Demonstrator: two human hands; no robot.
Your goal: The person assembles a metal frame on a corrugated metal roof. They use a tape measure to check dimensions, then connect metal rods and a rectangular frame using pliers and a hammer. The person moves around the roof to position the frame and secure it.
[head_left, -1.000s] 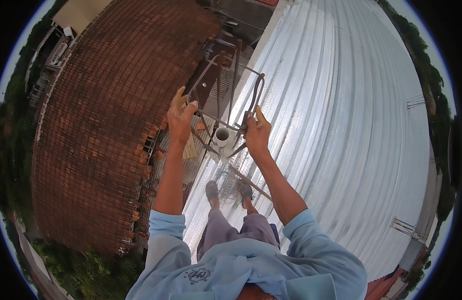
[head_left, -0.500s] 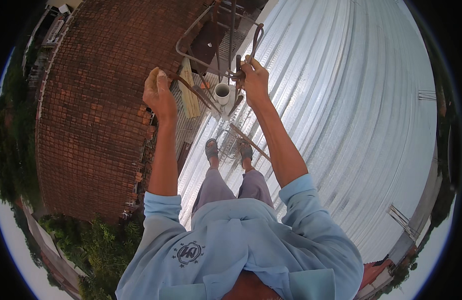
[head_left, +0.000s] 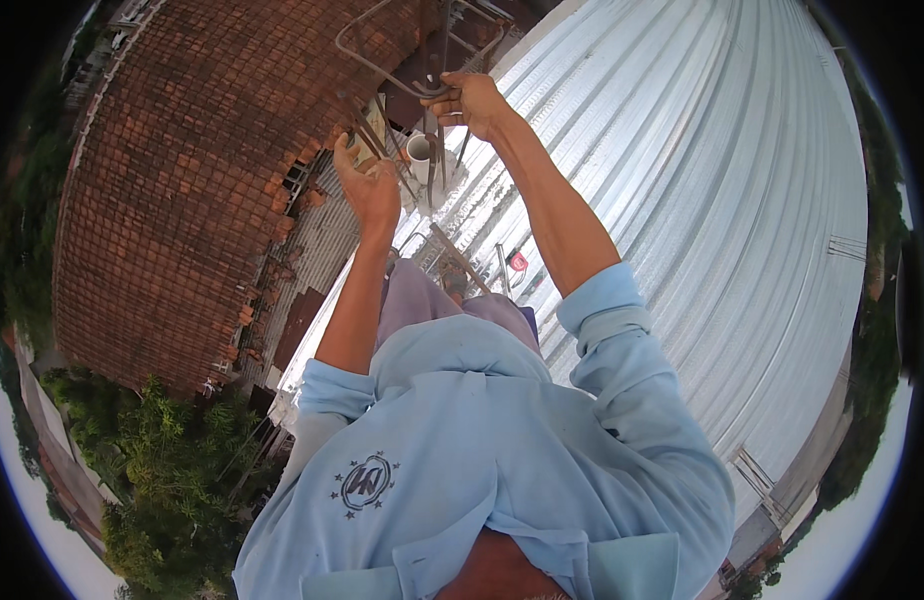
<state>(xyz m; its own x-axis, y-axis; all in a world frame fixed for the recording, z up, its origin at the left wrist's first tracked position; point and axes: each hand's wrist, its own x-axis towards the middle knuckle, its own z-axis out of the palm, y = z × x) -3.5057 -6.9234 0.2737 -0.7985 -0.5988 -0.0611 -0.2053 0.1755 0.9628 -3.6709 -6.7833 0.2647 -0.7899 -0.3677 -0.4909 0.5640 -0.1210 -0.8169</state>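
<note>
My right hand (head_left: 470, 104) is closed around the bend of a grey-brown steel bar frame (head_left: 382, 72), where it meets upright rusty rebar (head_left: 433, 70). My left hand (head_left: 370, 190) is beside several slanting rusty rods (head_left: 362, 125), with its fingers apart. Whether those fingertips touch a rod is unclear. Between and below my hands stands a white pipe (head_left: 419, 148), its round mouth facing up. Rebar rises around this pipe from a pale, rough base (head_left: 437, 190).
A shiny corrugated metal roof (head_left: 672, 220) spreads to the right. Worn red roof tiles (head_left: 172, 210) lie to the left, with broken edges. Near my feet are a slanting bar (head_left: 460, 258) and a small red item (head_left: 518, 261). Trees (head_left: 182, 470) show at lower left.
My left hand has come off the end of a rusty rod and moved right and down. My right hand has moved left and up with the bar frame. My view has also shifted.
</note>
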